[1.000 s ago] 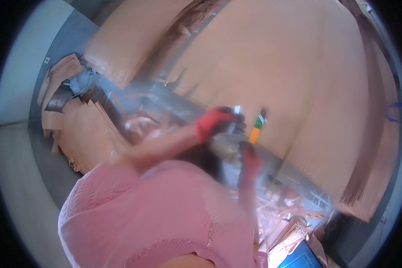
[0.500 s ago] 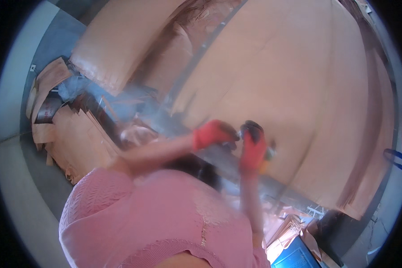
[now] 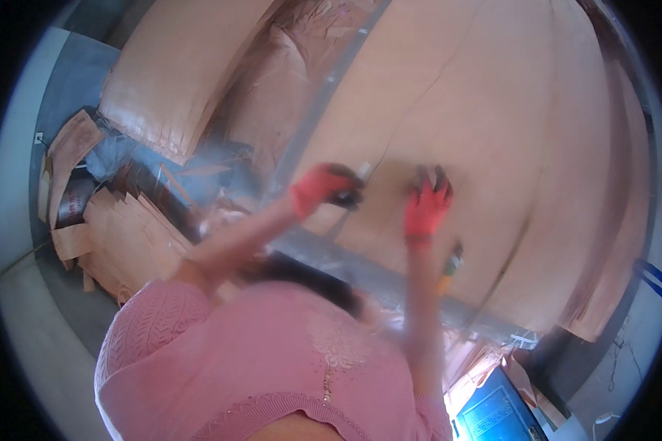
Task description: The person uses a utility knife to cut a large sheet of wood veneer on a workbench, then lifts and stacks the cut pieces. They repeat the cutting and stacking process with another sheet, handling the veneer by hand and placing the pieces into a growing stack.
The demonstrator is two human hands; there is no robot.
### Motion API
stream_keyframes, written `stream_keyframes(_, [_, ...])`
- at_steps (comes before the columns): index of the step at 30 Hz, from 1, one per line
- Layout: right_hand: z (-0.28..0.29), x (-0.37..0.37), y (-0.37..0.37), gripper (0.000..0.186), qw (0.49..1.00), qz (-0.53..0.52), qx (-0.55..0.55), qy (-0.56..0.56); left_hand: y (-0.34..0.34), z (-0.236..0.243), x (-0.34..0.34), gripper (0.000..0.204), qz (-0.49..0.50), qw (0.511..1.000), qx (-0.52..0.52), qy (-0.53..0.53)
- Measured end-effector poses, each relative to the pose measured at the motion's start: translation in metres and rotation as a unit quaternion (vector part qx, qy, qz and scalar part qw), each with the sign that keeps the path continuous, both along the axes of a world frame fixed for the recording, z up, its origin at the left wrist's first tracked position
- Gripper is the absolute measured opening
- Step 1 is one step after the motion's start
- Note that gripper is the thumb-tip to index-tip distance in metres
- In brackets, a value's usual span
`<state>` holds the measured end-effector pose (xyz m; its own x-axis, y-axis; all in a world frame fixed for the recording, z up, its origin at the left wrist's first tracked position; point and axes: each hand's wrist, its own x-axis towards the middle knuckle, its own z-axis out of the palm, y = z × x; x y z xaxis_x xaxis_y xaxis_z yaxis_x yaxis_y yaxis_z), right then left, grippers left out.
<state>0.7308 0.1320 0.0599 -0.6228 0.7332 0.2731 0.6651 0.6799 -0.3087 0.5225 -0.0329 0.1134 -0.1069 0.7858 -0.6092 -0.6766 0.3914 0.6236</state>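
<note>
A large thin tan wood veneer sheet spreads out before me, with a dark crack running up from near my hands. My left hand, in a red glove with dark fingers, is curled at the crack's lower end. A small whitish piece shows by its fingertips; what lies in the grip is too blurred to name. To its right, my right hand, gloved alike, rests over the sheet with fingers apart and nothing visible in them. A tool with a yellow and green handle lies beside my right forearm.
Another veneer stack stands at the far left, with crumpled sheets between. Torn veneer pieces lie at the left. A grey edge runs along the near side of the sheet. A blue object sits at the lower right.
My hands were close together near the sheet's near edge. Now they are apart: the left has moved left and farther away, the right has moved away from me and its fingers have spread.
</note>
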Motion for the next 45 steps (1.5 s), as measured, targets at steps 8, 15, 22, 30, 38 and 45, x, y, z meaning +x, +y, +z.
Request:
stream_keyframes(8, [-0.001, 0.024, -0.072, 0.029, 0.883, 0.398, -0.227, -0.105, -0.003, -0.007, -0.004, 0.025, 0.005, 0.999, -0.019, 0.049])
stream_keyframes(15, [0.027, 0.003, 0.004, 0.095, 0.988, -0.012, -0.137, 0.070, 0.034, -0.008, -0.005, 0.026, -0.004, 1.000, 0.009, 0.024])
stream_keyframes(22, [-0.021, -0.007, -0.008, 0.117, 0.991, -0.051, -0.121, -0.014, 0.089, -0.014, 0.007, 0.025, -0.066, 0.996, 0.012, 0.058])
stream_keyframes(30, [-0.028, -0.003, -0.008, 0.127, 0.984, -0.064, -0.141, 0.094, 0.186, -0.031, 0.027, 0.027, -0.201, 0.967, -0.033, 0.153])
stream_keyframes(38, [-0.013, -0.004, -0.005, 0.122, 0.980, -0.046, -0.181, 0.073, 0.185, -0.076, 0.018, 0.022, -0.265, 0.929, -0.012, 0.258])
stream_keyframes(45, [0.005, -0.006, 0.002, 0.102, 0.984, -0.012, -0.165, -0.072, 0.179, -0.063, 0.015, 0.033, -0.289, 0.889, -0.029, 0.354])
